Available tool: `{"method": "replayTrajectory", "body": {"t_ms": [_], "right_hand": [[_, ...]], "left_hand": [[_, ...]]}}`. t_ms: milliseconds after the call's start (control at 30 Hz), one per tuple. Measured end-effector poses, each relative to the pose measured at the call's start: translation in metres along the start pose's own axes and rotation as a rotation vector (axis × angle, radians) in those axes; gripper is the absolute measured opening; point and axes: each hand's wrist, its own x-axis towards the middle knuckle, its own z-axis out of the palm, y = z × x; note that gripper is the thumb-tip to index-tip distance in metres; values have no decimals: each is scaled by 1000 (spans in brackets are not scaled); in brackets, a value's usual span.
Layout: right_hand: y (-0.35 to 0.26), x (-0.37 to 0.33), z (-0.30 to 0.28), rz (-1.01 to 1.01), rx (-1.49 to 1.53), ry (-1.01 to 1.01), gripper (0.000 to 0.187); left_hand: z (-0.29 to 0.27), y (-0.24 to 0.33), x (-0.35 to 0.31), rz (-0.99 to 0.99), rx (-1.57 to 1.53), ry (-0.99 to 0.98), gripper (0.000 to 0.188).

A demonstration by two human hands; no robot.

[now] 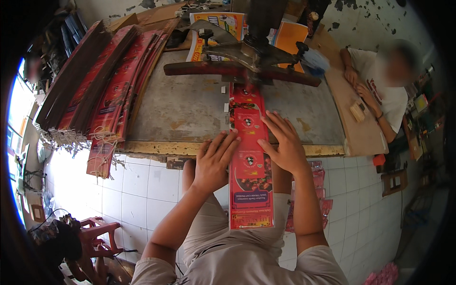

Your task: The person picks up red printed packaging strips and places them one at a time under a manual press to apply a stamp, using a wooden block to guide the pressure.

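Observation:
A long, narrow red printed strip (251, 164) lies lengthwise before me, with repeated food pictures and round emblems on it. Its far end reaches under a dark metal press (254, 52), and its near end overhangs the table edge above my lap. My left hand (213, 159) rests flat against the strip's left edge, fingers stretched out. On the opposite edge, my right hand (286, 145) has its fingers extended and its thumb apart, touching the strip. Whether the strip is one sheet or a stack, I cannot tell. Small white blocks (226, 108) sit along its left side on the metal tabletop (175, 109).
Stacks of similar red strips (107, 90) with string ends hang over the table's left side. Orange and yellow printed sheets (290, 40) lie behind the press. Another person (380, 90) sits at the right, beside a small wooden block (357, 110). Red packets (319, 190) lie on the floor.

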Motion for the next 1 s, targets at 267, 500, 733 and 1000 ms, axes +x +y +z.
{"method": "replayTrajectory", "body": {"t_ms": [267,500,733,1000], "right_hand": [[-3,0,-4,4,5,0,67],[-2,1,-5,20,40,6,63],[196,-29,-68,493,-130,361,54],[309,-62,-158,464,-537,336,50]], "left_hand": [[0,-1,0,10,-4,-14,77],[-3,-2,2,5,1,-39,75],[-8,6,7,-13,-56,-55,70],[-9,5,2,-41,-35,-57,69]]}}
